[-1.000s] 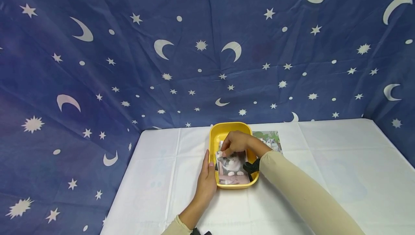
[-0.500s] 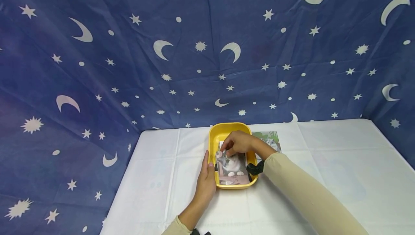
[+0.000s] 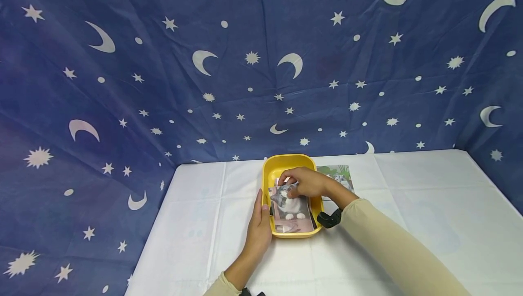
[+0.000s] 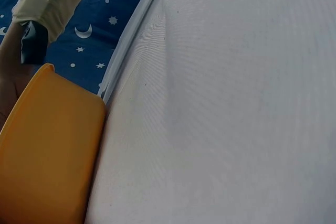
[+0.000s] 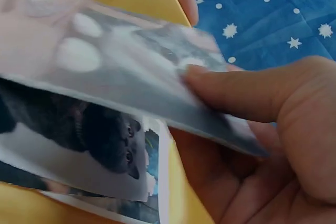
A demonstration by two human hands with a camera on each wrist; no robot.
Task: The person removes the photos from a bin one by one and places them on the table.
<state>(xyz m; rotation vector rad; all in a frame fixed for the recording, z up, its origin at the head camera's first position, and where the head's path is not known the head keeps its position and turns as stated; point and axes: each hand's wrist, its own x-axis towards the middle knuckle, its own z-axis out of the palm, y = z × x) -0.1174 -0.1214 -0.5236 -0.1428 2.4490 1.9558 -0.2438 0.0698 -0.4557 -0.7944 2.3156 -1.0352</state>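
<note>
In the head view my left hand (image 3: 259,228) holds the left side of a yellow plastic tub (image 3: 292,160), fingers along the outer wall and thumb at the rim. My right hand (image 3: 311,182) reaches over the tub and pinches the upper part of a cat photo (image 3: 291,212), thumb on its printed face. The right wrist view has this cat photo (image 5: 126,61) tilted, its edge raised over another photo, of a dark grey cat (image 5: 113,135). More white-edged prints (image 5: 163,177) lie under that one in the tub, largely hidden.
A photo of pale furry animals among greenery (image 3: 342,175) lies on the white-covered table (image 3: 400,205) right of the tub, partly behind the right forearm. A dark blue curtain (image 3: 229,119) with moons and stars stands behind the table.
The cat photo has shifted slightly up and left with my right hand's pinch, and the right wrist has moved a little right. My left hand stays on the tub.
</note>
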